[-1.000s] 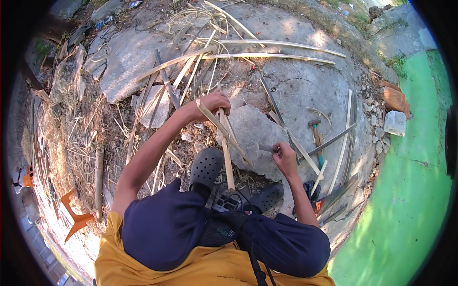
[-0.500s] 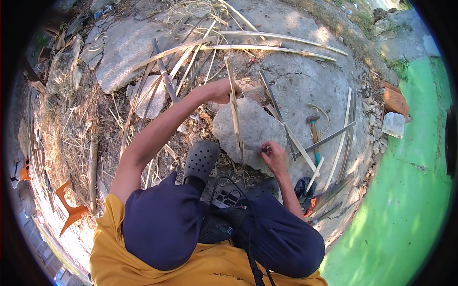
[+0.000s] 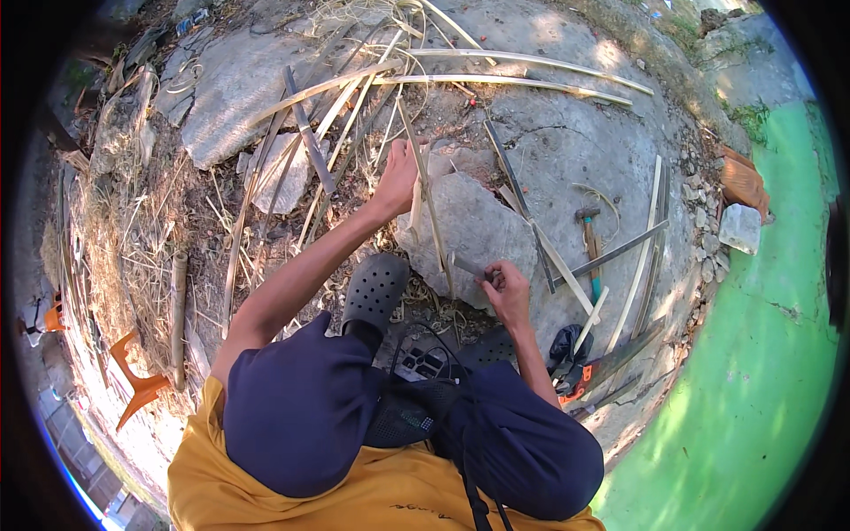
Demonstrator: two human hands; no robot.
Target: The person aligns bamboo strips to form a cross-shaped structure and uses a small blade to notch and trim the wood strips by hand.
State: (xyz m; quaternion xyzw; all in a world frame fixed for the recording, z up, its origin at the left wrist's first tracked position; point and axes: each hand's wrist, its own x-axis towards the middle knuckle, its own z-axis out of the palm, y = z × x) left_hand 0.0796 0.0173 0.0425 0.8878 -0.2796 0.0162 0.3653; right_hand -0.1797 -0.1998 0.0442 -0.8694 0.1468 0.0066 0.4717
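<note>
- Two bare hands work near the centre of the frame, the left one higher than the right.
- The left hand [image 3: 400,177] is reached by a long, almost straight forearm that slants up from the lower left, outside the left knee; the back of the hand is turned up, the fingers pointing toward the top of the frame.
- Its fingers lie against the upper part of a pale wooden strip [image 3: 430,211]; the fingertips are partly hidden, so I cannot tell whether they close around it.
- That strip stands in the middle of the frame, leaning, its top end toward the upper left and its lower end in front of a grey stone slab [image 3: 496,232].
- The right hand [image 3: 506,288], right of centre, is closed around the near end of a flat grey blade [image 3: 467,265]; the forearm rises steeply from the lower right, wrist bent inward.
- The blade points left, just beside the strip's lower part.
- At right of centre lies a hammer [image 3: 591,243] with a green-ended handle.
- Dark script runs across the yellow shirt [image 3: 354,491] at the lower edge, small and partly lost in folds.
</note>
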